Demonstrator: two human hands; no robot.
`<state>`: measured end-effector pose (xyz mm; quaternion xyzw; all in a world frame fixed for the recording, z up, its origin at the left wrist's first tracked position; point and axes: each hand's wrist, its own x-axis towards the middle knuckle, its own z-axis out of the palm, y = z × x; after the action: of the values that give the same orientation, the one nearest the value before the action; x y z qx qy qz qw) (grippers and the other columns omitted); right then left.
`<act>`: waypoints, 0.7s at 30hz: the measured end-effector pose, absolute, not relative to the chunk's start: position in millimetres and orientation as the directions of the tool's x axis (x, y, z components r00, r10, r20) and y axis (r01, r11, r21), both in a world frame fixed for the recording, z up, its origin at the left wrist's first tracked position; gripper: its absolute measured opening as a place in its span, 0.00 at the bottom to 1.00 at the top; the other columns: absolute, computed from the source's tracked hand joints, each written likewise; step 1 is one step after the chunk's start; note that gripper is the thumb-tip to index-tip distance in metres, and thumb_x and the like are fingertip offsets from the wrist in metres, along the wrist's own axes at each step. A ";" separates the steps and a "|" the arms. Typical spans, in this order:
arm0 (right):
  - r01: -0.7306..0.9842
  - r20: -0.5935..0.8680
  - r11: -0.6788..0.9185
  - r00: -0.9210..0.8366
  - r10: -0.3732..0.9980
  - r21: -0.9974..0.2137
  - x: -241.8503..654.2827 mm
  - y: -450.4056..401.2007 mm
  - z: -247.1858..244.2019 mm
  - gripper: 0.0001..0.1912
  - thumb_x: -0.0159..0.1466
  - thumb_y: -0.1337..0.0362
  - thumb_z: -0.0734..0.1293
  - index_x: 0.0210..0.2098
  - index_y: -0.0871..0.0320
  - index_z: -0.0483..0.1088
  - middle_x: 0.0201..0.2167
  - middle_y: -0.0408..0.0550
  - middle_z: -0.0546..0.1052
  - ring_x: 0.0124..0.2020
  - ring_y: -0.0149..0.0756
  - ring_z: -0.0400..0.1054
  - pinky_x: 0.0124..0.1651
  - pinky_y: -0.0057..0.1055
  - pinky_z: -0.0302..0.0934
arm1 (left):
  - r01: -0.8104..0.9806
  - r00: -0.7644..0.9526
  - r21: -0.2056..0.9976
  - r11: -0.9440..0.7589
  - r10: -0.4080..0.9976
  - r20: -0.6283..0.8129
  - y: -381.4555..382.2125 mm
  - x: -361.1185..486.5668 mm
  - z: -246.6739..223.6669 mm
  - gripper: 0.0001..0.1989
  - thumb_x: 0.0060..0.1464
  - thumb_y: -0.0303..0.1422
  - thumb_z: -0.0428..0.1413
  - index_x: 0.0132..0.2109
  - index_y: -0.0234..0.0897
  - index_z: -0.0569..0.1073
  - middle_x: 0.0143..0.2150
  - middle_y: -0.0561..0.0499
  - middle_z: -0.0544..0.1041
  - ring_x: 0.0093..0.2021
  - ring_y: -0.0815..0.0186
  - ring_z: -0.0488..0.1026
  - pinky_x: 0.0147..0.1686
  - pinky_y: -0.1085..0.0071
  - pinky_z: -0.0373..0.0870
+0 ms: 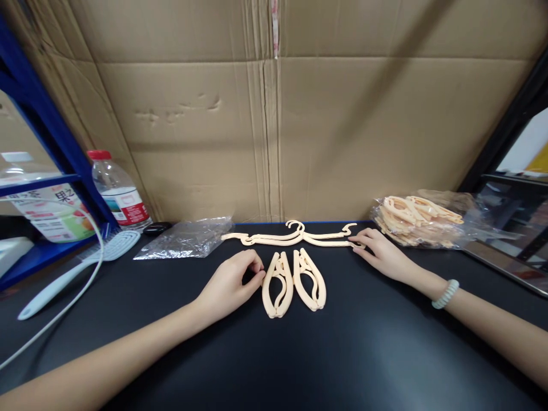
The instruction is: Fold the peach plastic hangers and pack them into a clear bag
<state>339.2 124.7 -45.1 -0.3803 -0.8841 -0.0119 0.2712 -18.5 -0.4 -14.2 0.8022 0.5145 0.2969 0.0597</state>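
Note:
Two folded cream plastic clothes hangers lie side by side on the black table: a left folded hanger (266,291) and a right folded hanger (320,285). Curled at the outer edge of the left one is my left hand (233,279), its thumb and fingertips closed against it. Behind them, unfolded cream hangers (278,237) stretch sideways, their hooks pointing up at the middle. My right hand (383,254) has its fingertips on the right end of these opened hangers; the fingers partly hide that end.
A clear plastic bag (184,238) lies back left, near a pale hairbrush (115,246), a white cable (92,279) and a red-capped bottle (122,194). Back right is a bag of folded hangers (419,220) beside a dark-framed panel (514,257). Cardboard (192,131) walls the back.

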 end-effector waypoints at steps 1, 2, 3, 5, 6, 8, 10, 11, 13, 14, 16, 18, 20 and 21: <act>0.677 0.487 0.708 -0.559 0.671 -0.199 338.8 123.9 -44.5 0.16 0.67 0.59 0.58 0.46 0.59 0.72 0.42 0.56 0.71 0.44 0.45 0.67 0.50 0.46 0.64 | 0.789 0.294 0.403 -0.463 0.861 0.414 -0.8 -18.1 -14.0 0.04 0.57 0.29 0.49 0.33 0.38 0.64 0.32 0.52 0.71 0.33 0.65 0.68 0.34 0.68 0.65; 0.675 0.487 0.706 -0.553 0.676 -0.214 338.4 123.1 -44.0 0.15 0.67 0.59 0.59 0.44 0.59 0.73 0.41 0.55 0.71 0.43 0.45 0.67 0.50 0.45 0.64 | 0.788 0.293 0.405 -0.463 0.861 0.415 -1.2 -17.8 -13.9 0.03 0.57 0.29 0.49 0.34 0.38 0.65 0.32 0.52 0.71 0.34 0.64 0.69 0.35 0.67 0.66; 0.671 0.487 0.704 -0.547 0.681 -0.232 338.0 122.3 -43.5 0.15 0.66 0.59 0.59 0.43 0.58 0.73 0.41 0.55 0.71 0.43 0.44 0.67 0.49 0.44 0.64 | 0.787 0.292 0.407 -0.463 0.861 0.416 -1.5 -17.5 -13.8 0.03 0.57 0.29 0.49 0.35 0.38 0.66 0.33 0.52 0.71 0.34 0.64 0.69 0.36 0.67 0.66; 0.662 0.487 0.702 -0.537 0.689 -0.263 336.9 120.8 -42.4 0.14 0.66 0.58 0.59 0.41 0.57 0.73 0.40 0.54 0.71 0.42 0.44 0.67 0.47 0.43 0.65 | 0.787 0.291 0.408 -0.463 0.862 0.415 -2.0 -17.2 -14.0 0.03 0.57 0.29 0.49 0.36 0.38 0.67 0.34 0.51 0.72 0.35 0.64 0.70 0.37 0.66 0.67; 0.656 0.486 0.703 -0.535 0.691 -0.275 336.3 120.3 -41.9 0.13 0.66 0.58 0.59 0.40 0.57 0.73 0.40 0.54 0.71 0.42 0.43 0.68 0.47 0.42 0.65 | 0.787 0.291 0.408 -0.462 0.862 0.415 -2.1 -17.2 -14.2 0.03 0.57 0.29 0.49 0.36 0.38 0.67 0.34 0.51 0.72 0.35 0.64 0.70 0.37 0.66 0.68; 0.647 0.488 0.706 -0.535 0.690 -0.288 335.1 119.4 -40.8 0.12 0.66 0.59 0.59 0.38 0.57 0.72 0.39 0.53 0.72 0.41 0.43 0.68 0.45 0.41 0.65 | 0.788 0.290 0.407 -0.462 0.862 0.416 -2.3 -17.6 -14.7 0.03 0.57 0.28 0.49 0.37 0.38 0.67 0.34 0.51 0.72 0.36 0.64 0.70 0.37 0.65 0.68; 0.641 0.490 0.710 -0.538 0.686 -0.290 334.2 118.7 -40.0 0.11 0.65 0.60 0.59 0.37 0.57 0.71 0.39 0.53 0.72 0.41 0.43 0.68 0.45 0.41 0.65 | 0.786 0.289 0.408 -0.465 0.859 0.422 -2.2 -18.2 -15.1 0.03 0.57 0.28 0.50 0.38 0.39 0.67 0.34 0.51 0.72 0.36 0.64 0.70 0.37 0.65 0.68; 0.640 0.492 0.713 -0.540 0.683 -0.287 333.9 118.4 -39.6 0.11 0.65 0.60 0.59 0.36 0.56 0.71 0.39 0.53 0.73 0.41 0.43 0.68 0.44 0.41 0.65 | 0.785 0.288 0.408 -0.467 0.857 0.427 -2.2 -18.5 -15.2 0.03 0.57 0.28 0.50 0.38 0.39 0.68 0.34 0.51 0.72 0.36 0.64 0.70 0.37 0.66 0.69; 0.643 0.496 0.712 -0.537 0.682 -0.283 333.6 117.4 -38.6 0.10 0.65 0.60 0.60 0.35 0.56 0.70 0.37 0.52 0.74 0.40 0.42 0.68 0.43 0.40 0.65 | 0.783 0.286 0.410 -0.469 0.855 0.432 -2.1 -18.9 -15.1 0.04 0.56 0.28 0.50 0.38 0.39 0.68 0.34 0.52 0.73 0.36 0.64 0.70 0.37 0.66 0.69; 0.651 0.496 0.703 -0.528 0.690 -0.285 333.5 116.6 -37.9 0.10 0.65 0.59 0.60 0.35 0.56 0.70 0.36 0.52 0.74 0.39 0.42 0.68 0.42 0.40 0.65 | 0.782 0.285 0.412 -0.468 0.855 0.433 -2.1 -19.1 -14.8 0.04 0.57 0.28 0.50 0.38 0.39 0.68 0.34 0.52 0.73 0.36 0.64 0.71 0.37 0.66 0.69; 0.676 0.492 0.674 -0.496 0.716 -0.299 333.4 114.4 -35.9 0.10 0.64 0.59 0.60 0.35 0.57 0.70 0.34 0.51 0.74 0.36 0.41 0.68 0.40 0.38 0.64 | 0.779 0.283 0.418 -0.467 0.857 0.430 -1.9 -19.1 -14.1 0.03 0.57 0.28 0.50 0.38 0.39 0.67 0.34 0.52 0.73 0.36 0.64 0.71 0.37 0.66 0.69; 0.695 0.477 0.641 -0.464 0.746 -0.326 333.4 111.7 -33.1 0.10 0.64 0.58 0.60 0.35 0.56 0.69 0.33 0.49 0.75 0.34 0.40 0.69 0.38 0.37 0.63 | 0.779 0.279 0.423 -0.463 0.860 0.427 -1.7 -18.8 -13.4 0.03 0.56 0.28 0.50 0.38 0.39 0.67 0.34 0.52 0.73 0.36 0.64 0.71 0.37 0.66 0.69; 0.696 0.454 0.621 -0.451 0.768 -0.360 333.7 109.5 -30.6 0.10 0.64 0.58 0.60 0.35 0.56 0.69 0.31 0.48 0.75 0.33 0.39 0.69 0.37 0.36 0.63 | 0.780 0.273 0.426 -0.457 0.863 0.425 -1.9 -18.2 -12.6 0.03 0.56 0.28 0.50 0.38 0.38 0.67 0.35 0.52 0.73 0.36 0.64 0.71 0.37 0.66 0.69; 0.693 0.446 0.614 -0.446 0.776 -0.377 333.9 108.8 -29.6 0.10 0.64 0.57 0.60 0.35 0.56 0.69 0.31 0.47 0.76 0.32 0.39 0.69 0.36 0.35 0.63 | 0.780 0.271 0.429 -0.455 0.864 0.424 -2.3 -17.8 -12.2 0.03 0.56 0.28 0.50 0.38 0.38 0.68 0.35 0.52 0.73 0.36 0.64 0.71 0.37 0.66 0.69</act>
<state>333.9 108.8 -29.6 -0.4336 -0.8473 0.0696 0.2986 -17.8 -2.3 -12.2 0.7943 0.5176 0.3109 0.0673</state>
